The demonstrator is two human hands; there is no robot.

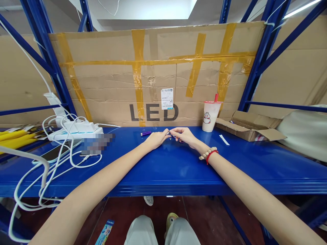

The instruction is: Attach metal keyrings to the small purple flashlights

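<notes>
My left hand [157,140] and my right hand [186,136] meet over the middle of the blue shelf [163,166]. Both have their fingers closed in a pinch. Between the fingertips shows a small silver and dark purple piece [173,136], mostly covered by the fingers; its kind cannot be made out. A tiny light bit lies on the shelf just below the fingertips. Left of my left hand rests a short purple tube [146,133] with silver bands, like a pen cap or barrel.
White cables [61,149], a power strip [75,131] and a phone [57,151] crowd the left. On the right stand a paper cup with a red straw [211,115], an open cardboard box [251,126] and a white strip [224,140]. A large cardboard sheet [109,81] walls the back.
</notes>
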